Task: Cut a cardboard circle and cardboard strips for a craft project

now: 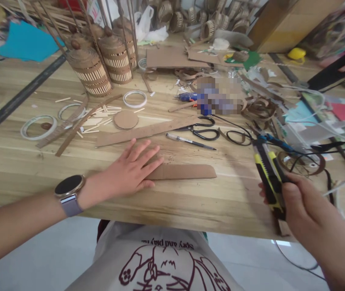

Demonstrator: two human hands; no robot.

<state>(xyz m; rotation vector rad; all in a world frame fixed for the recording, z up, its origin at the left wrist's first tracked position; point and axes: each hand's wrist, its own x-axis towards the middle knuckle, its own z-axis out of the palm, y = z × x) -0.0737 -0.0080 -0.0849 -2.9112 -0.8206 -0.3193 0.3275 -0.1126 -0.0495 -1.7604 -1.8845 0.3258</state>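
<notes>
- Left hand (130, 171): laid flat, fingers spread and straight, palm down on the left end of the strip (184, 171); nothing is gripped. A watch (68, 186) is worn on that wrist.
- Right hand (308, 214): closed round the rear of a knife (269, 169) (yellow/black), held off the table (190, 202) at the right, tip pointed away. Blade out or in: can't be told.
- Strip: brown card, flat on the table near its front edge, centre, right end rounded and well apart from the knife.
- Handling, as judged: light, thin, fairly stiff but easily creased; likely to slide on the smooth wood unless pressed. Best pinned flat w/ the palm, or picked up by the long edges at the free right end.
- Beyond it are seen a long strip (148, 131), a card disc (125, 120), scissors (201, 129), a pen (190, 141) and tape rings (134, 99).
- Containers: woven baskets (89, 68) at back left, lids on, contents not seen. A box (290, 22) at back right, contents hidden.
</notes>
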